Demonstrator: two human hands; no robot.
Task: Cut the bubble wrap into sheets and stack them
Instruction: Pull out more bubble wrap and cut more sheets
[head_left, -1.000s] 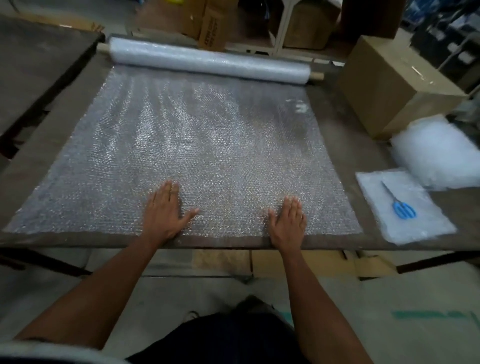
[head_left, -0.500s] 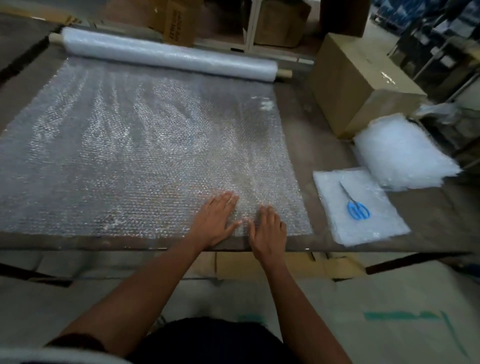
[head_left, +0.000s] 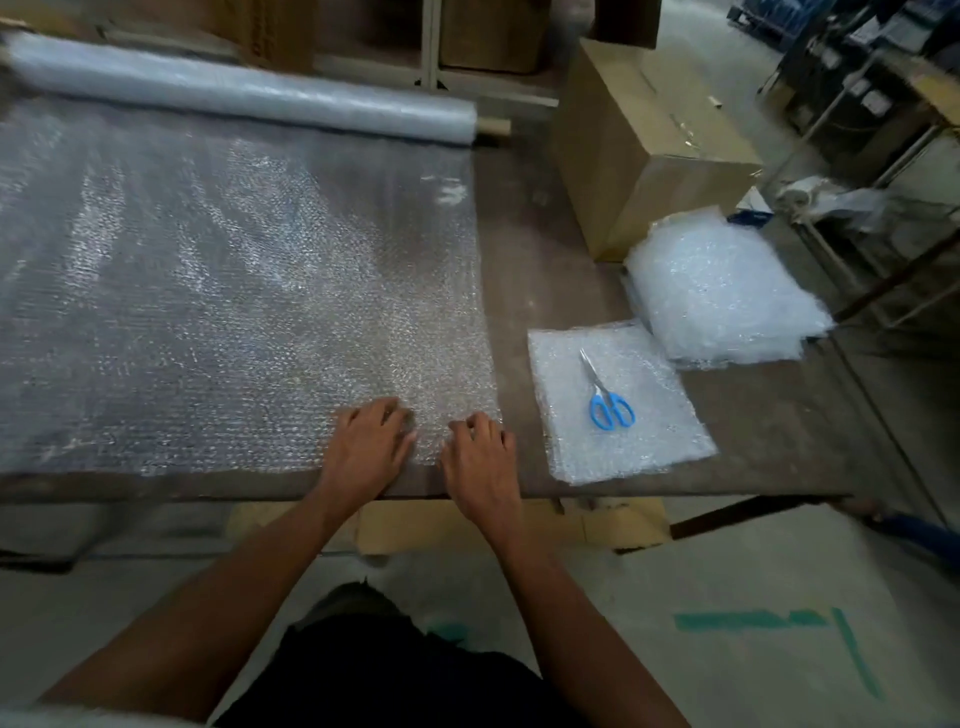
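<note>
A wide sheet of bubble wrap (head_left: 234, 312) lies unrolled over the worn table (head_left: 540, 249), still joined to its roll (head_left: 249, 98) at the far edge. My left hand (head_left: 369, 447) and my right hand (head_left: 480, 460) rest close together on the sheet's near right corner, by the table's front edge. Both hands have their fingers curled into the wrap, which bunches slightly between them. Blue-handled scissors (head_left: 608, 395) lie shut on a small cut sheet (head_left: 623, 441) to the right of my hands. Behind that, a thicker stack of cut sheets (head_left: 722, 296) sits near the table's right edge.
A large cardboard box (head_left: 639, 145) stands on the table's back right, beside the roll's cardboard core end. More boxes and shelving stand beyond the table. Cluttered racks are on the far right. The concrete floor below has green tape marks (head_left: 753, 621).
My left hand slid right along the front edge to meet my right hand near the sheet's corner. Both hands went from flat palms to curled fingers. My view shifted right.
</note>
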